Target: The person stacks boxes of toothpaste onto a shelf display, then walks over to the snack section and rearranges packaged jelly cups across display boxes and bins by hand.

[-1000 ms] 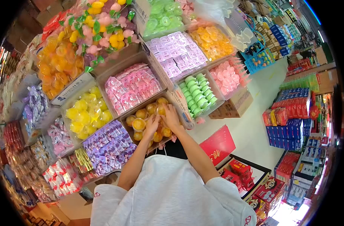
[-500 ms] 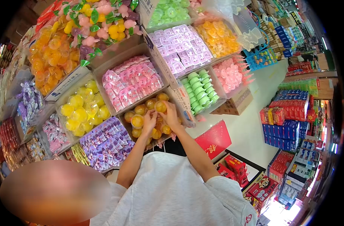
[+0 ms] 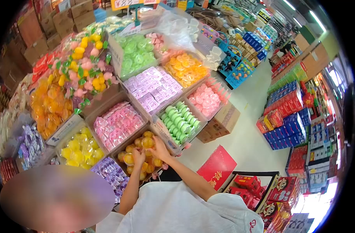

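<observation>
A clear-sided box holds several round, amber-coloured sweets in clear shells. My left hand is in this box, its fingers curled against one amber ball. At the box's right side my right hand bends its fingers around another amber ball on top of the pile. The fingertips of both hands point toward each other, close together over the sweets. Parts of the fingers are hidden among the balls, so the exact grip is hard to see.
Around the box lie pink packets, yellow balls, purple packets and green stacked sweets. A red panel and red gift boxes stand to my right. Stacked blue cartons stand across the aisle.
The camera view has tilted up and turned, so the display sits lower and further left. Both hands stay in the box of amber balls, in nearly the same pose.
</observation>
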A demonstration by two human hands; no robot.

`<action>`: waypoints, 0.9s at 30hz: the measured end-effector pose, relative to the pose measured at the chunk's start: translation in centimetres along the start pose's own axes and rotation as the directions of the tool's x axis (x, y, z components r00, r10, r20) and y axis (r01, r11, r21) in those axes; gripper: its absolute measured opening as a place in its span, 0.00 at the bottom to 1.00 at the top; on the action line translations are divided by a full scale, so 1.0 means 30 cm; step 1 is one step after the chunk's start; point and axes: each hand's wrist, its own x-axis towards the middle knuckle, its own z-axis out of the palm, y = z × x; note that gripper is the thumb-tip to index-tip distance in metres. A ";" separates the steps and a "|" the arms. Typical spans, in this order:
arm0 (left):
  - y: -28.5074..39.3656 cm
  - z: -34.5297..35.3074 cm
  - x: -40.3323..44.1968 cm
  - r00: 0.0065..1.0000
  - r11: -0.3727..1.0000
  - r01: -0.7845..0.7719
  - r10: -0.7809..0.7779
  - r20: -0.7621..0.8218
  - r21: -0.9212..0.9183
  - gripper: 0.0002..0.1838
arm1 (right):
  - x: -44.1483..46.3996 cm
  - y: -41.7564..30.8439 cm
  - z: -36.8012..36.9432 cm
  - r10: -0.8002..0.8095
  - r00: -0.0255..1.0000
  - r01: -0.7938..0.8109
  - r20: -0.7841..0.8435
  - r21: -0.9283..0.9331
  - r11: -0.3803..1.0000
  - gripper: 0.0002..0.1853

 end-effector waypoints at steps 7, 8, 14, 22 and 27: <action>0.278 -0.059 -0.064 0.992 0.972 -0.098 0.111 0.054 -0.213 0.14 | -0.264 -0.191 -0.304 0.273 0.944 -0.320 0.187 0.303 0.898 0.10; 0.316 -0.042 -0.084 0.989 0.950 -0.123 0.142 0.046 -0.288 0.11 | -0.308 -0.227 -0.348 0.283 0.953 -0.302 0.107 0.392 0.869 0.09; 0.556 0.025 -0.273 0.923 0.901 -0.109 0.248 0.294 -0.419 0.10 | -0.575 -0.182 -0.450 0.433 0.888 -0.371 -0.151 0.319 0.872 0.08; 0.565 0.187 -0.428 0.579 0.900 -0.113 0.405 0.707 -0.422 0.08 | -0.703 -0.133 -0.516 0.569 0.785 -0.492 -0.246 0.312 0.813 0.09; 0.604 0.279 -0.454 0.455 0.898 -0.166 0.435 0.777 -0.407 0.08 | -0.693 -0.074 -0.552 0.451 0.847 -0.375 -0.280 0.286 0.882 0.09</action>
